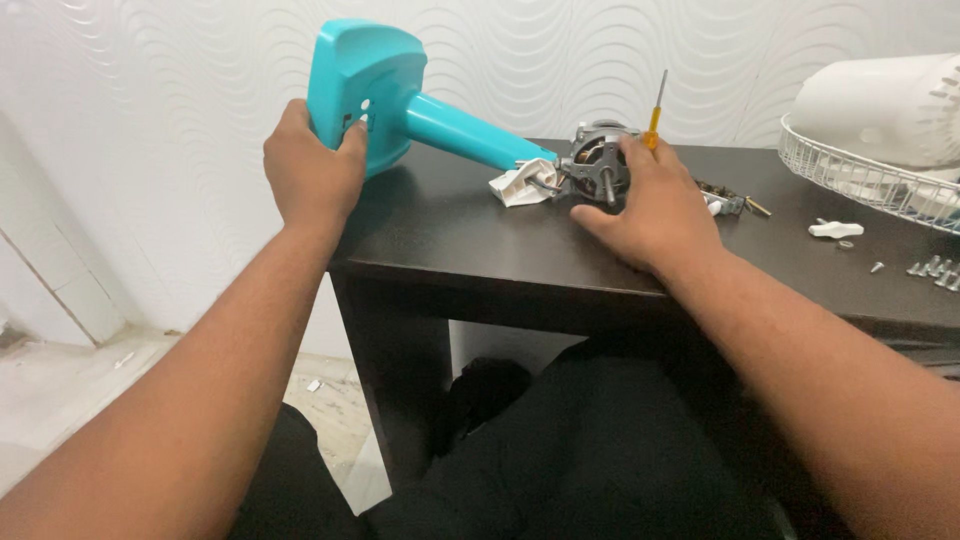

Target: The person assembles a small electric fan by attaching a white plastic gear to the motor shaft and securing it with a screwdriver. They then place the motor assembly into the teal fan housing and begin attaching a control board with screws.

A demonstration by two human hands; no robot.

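My left hand [312, 172] grips the teal fan base [362, 92], which hangs off the left end of the dark table [470, 240]. Its teal neck [470, 133] slants down to the right to a bare fan motor [592, 160] with a short shaft. My right hand [650, 205] rests on the motor's right side and holds a thin screwdriver with an orange handle [655, 112] that stands upright above the fingers. A white plastic piece [520, 185] lies just left of the motor.
A white wire fan guard [860, 172] with a white fan housing [880, 100] in it sits at the table's right end. A small white knob [834, 229], several loose screws [935, 268] and small metal parts [730, 198] lie on the right side. My dark-clothed legs are under the table.
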